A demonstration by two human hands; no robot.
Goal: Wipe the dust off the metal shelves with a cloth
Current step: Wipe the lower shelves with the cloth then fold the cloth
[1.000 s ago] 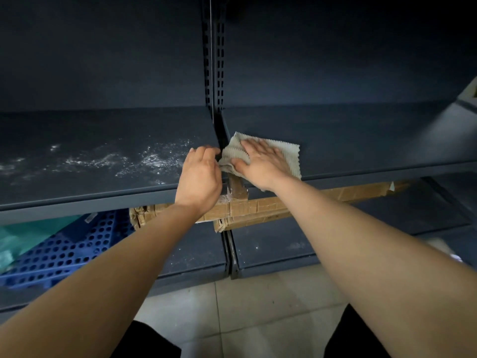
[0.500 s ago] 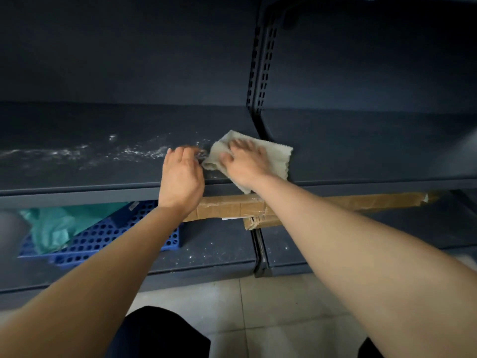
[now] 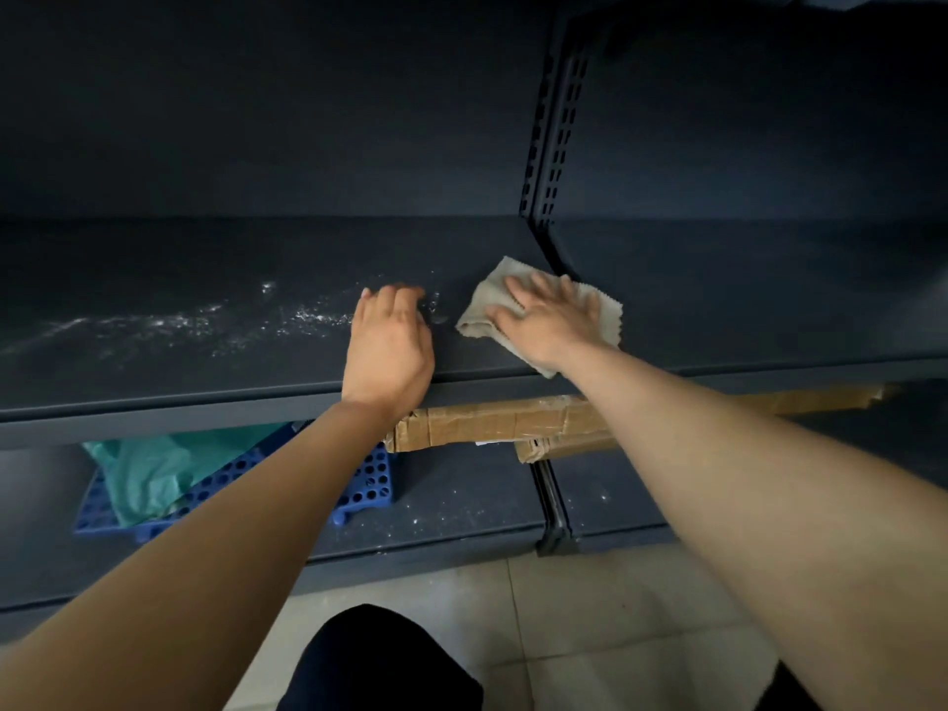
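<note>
A dark metal shelf (image 3: 154, 382) runs across the middle of the view, with white dust (image 3: 205, 323) streaked over its left half. A beige cloth (image 3: 482, 307) lies flat on the shelf near the slotted upright. My right hand (image 3: 551, 320) presses down on the cloth with fingers spread. My left hand (image 3: 390, 346) rests on the shelf just left of the cloth, fingers curled down onto the dusty surface, holding nothing.
A slotted upright post (image 3: 551, 146) divides the shelf bays. On the lower shelf lie a blue perforated crate (image 3: 359, 484), a teal plastic bag (image 3: 149, 474) and taped cardboard pieces (image 3: 492, 423). Tiled floor (image 3: 590, 633) lies below; my dark-clothed knee (image 3: 379, 664) shows at the bottom.
Both hands and the cloth have shifted left, from over the upright's gap onto the dusty left bay. The gap between my hands has widened.
</note>
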